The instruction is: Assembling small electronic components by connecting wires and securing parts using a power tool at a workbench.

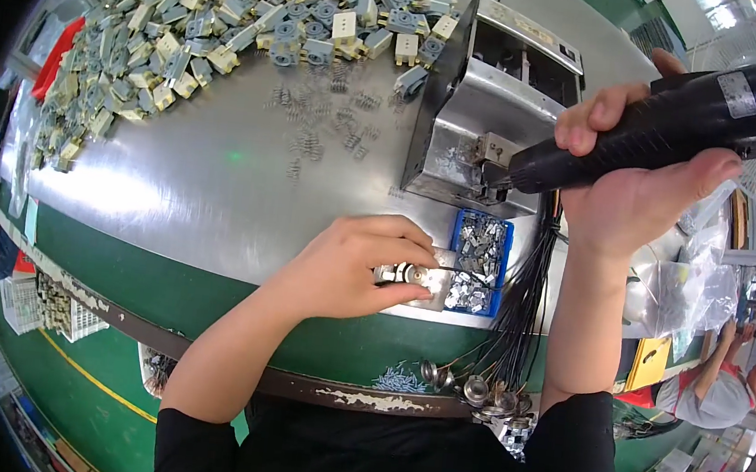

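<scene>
The left hand (pixel 352 266) pinches a small round silver metal part (pixel 407 275) on the steel table (pixel 219 173). The right hand (pixel 637 185), closed around a black electric screwdriver (pixel 657 127), is up and right; the tool's long axis slants down-left toward the part.

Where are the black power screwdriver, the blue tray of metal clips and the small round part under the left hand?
black power screwdriver (pixel 666 128), head view, middle of its body.
blue tray (pixel 457 235), head view, left wall.
small round part (pixel 411 274), head view, shiny top.
</scene>
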{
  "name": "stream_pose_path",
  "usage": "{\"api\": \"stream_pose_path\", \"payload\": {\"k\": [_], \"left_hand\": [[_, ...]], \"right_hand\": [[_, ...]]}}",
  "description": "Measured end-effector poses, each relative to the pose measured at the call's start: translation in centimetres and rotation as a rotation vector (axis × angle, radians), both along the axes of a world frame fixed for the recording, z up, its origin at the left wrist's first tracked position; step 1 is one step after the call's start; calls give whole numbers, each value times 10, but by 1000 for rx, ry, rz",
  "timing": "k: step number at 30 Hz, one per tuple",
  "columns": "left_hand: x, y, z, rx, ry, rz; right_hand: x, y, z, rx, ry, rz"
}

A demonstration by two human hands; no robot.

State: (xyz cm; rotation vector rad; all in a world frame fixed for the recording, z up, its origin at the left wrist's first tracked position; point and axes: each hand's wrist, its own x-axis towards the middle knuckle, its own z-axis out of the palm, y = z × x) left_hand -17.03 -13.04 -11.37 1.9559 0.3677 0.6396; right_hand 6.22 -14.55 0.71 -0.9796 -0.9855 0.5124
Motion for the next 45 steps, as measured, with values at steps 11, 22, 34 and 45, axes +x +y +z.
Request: {"api": "stream_pose_path", "payload": {"k": [11,22,34,45], "left_hand": [[1,0,0,-30,12,-5],[4,2,-7,23,-30,13],[-1,1,1,13,-31,9],[-7,0,-5,12,-26,53]], "right_hand": [[16,7,-12,82,100,289],[-53,-5,29,21,421,75],[-61,-32,-2,-14,-125,552],[-79,-37,-20,-155,-23,377]]}}
